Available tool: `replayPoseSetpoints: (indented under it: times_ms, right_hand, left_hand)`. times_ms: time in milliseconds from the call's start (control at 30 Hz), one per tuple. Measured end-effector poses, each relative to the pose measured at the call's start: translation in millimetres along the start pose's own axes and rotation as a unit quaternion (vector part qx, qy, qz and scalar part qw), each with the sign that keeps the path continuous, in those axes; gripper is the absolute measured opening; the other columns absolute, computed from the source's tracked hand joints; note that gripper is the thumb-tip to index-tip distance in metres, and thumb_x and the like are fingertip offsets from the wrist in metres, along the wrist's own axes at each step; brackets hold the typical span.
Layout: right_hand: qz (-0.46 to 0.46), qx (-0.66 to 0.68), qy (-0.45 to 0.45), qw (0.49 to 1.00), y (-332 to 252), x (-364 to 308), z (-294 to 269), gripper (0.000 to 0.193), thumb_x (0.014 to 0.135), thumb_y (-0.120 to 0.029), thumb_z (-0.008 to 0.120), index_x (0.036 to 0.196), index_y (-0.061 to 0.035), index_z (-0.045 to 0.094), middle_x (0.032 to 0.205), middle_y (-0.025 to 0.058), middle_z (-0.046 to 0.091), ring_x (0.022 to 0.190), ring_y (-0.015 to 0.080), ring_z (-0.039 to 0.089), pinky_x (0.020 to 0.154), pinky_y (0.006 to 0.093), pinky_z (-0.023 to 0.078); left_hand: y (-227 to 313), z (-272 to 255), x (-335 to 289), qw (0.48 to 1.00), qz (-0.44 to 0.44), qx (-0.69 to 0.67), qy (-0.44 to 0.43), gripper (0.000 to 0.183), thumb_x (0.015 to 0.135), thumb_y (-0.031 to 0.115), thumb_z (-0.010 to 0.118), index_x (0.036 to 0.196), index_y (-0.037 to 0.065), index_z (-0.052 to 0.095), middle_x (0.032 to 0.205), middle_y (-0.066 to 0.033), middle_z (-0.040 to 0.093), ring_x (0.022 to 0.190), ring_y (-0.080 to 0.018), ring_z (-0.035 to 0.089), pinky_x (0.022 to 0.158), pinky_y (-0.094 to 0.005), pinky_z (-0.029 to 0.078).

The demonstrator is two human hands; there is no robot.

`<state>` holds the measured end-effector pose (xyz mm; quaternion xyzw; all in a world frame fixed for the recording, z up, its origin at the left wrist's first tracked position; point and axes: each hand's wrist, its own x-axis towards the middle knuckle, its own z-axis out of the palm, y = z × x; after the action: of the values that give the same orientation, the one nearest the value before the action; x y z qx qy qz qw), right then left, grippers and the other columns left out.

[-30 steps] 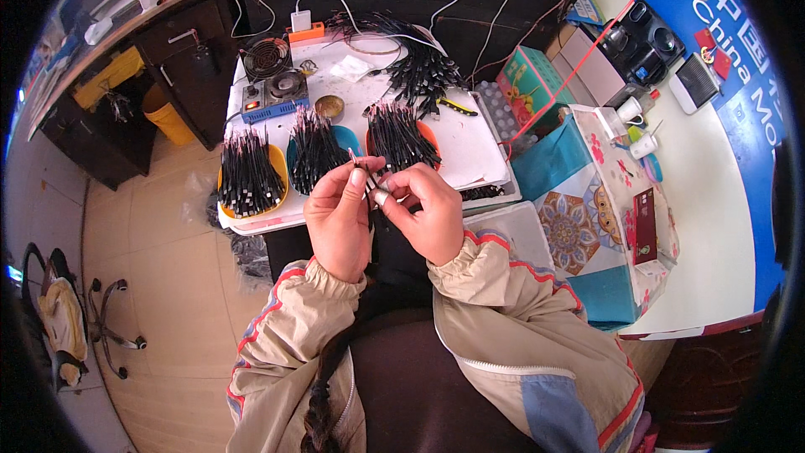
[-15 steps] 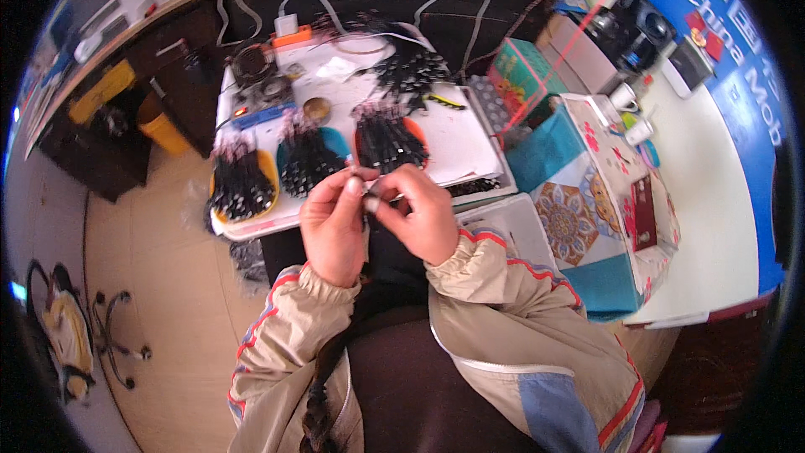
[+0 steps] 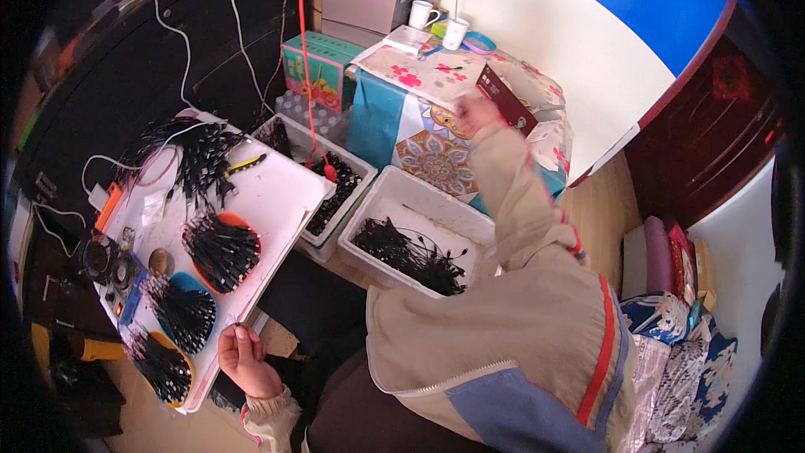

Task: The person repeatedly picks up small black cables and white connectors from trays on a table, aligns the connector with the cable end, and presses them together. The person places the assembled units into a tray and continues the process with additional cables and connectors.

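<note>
My left hand [image 3: 245, 361] is at the near edge of the white worktable [image 3: 277, 193], thumb and fingertips pinched together. A small, thin bit shows at the tips, too small to make out. Stretched far out to the right, my right hand [image 3: 478, 116] is over the cloth-covered table beside a dark red box [image 3: 506, 101]; its fingers are smeared by motion. On the worktable, bundles of short black cables lie in an orange tray [image 3: 245, 222], a teal tray [image 3: 208, 302] and a yellow tray [image 3: 186, 362].
Black cables lie in a white foam box [image 3: 478, 231]; another foam box [image 3: 366, 169] stands beside it. Behind the trays are a loose cable heap [image 3: 197, 151], a small round tin [image 3: 161, 262] and a blue device [image 3: 132, 302]. A red cord [image 3: 304, 50] hangs down. Mugs [image 3: 422, 14] stand on the cloth-covered table.
My hands, together before, are now apart. The right has swung out to the cloth-covered table, while the left stays near the worktable edge. The whole view has turned right.
</note>
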<state>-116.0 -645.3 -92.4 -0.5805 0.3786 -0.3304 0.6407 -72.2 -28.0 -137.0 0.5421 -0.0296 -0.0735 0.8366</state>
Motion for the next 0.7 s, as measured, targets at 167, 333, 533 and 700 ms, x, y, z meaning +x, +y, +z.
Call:
replayPoseSetpoints:
  times_ms: [167, 333, 533, 700]
  right_hand:
    - [0.006, 0.201, 0.145, 0.969, -41.4, 73.3, -125.1, 0.033, 0.096, -0.031, 0.048, 0.088, 0.0002, 0.058, 0.066, 0.0124, 0.060, 0.050, 0.0232, 0.057, 0.040, 0.0297, 0.046]
    - [0.094, -0.031, 0.087, 0.991, 51.6, 9.0, -68.2, 0.036, 0.094, -0.032, 0.043, 0.085, -0.0009, 0.059, 0.056, 0.0119, 0.057, 0.040, 0.0178, 0.051, 0.036, 0.0311, 0.040]
    - [-0.045, -0.150, -0.379, 0.912, 66.7, -132.4, 142.9, 0.015, 0.091, -0.015, 0.054, 0.095, -0.0029, 0.062, 0.072, 0.0023, 0.061, 0.055, 0.0072, 0.053, 0.046, 0.0226, 0.041]
    - [-0.244, -0.225, -0.555, 0.763, 54.7, -230.8, 305.5, 0.013, 0.088, -0.009, 0.060, 0.096, 0.0009, 0.063, 0.074, 0.0015, 0.060, 0.063, 0.0079, 0.055, 0.057, 0.0249, 0.047]
  left_hand:
    - [-6.7, 4.6, 2.2, 0.999, -0.023, -0.024, -0.007, 0.009, 0.095, 0.011, 0.055, 0.090, 0.003, 0.057, 0.071, -0.0007, 0.054, 0.048, -0.0020, 0.031, 0.043, -0.0171, 0.023]
    - [-2.5, 11.2, 4.1, 0.999, -0.038, -0.028, -0.001, 0.008, 0.094, 0.009, 0.055, 0.089, 0.003, 0.057, 0.070, -0.0007, 0.053, 0.050, -0.0034, 0.034, 0.044, -0.0181, 0.024]
    - [6.9, 9.9, 1.2, 0.998, -0.051, -0.044, 0.022, 0.008, 0.092, 0.007, 0.057, 0.087, 0.001, 0.059, 0.068, -0.0014, 0.055, 0.050, -0.0044, 0.037, 0.045, -0.0196, 0.026]
    - [17.1, 3.3, -2.1, 0.996, -0.030, -0.070, 0.048, 0.008, 0.092, 0.007, 0.058, 0.088, 0.001, 0.060, 0.067, -0.0024, 0.058, 0.049, -0.0044, 0.037, 0.045, -0.0190, 0.026]
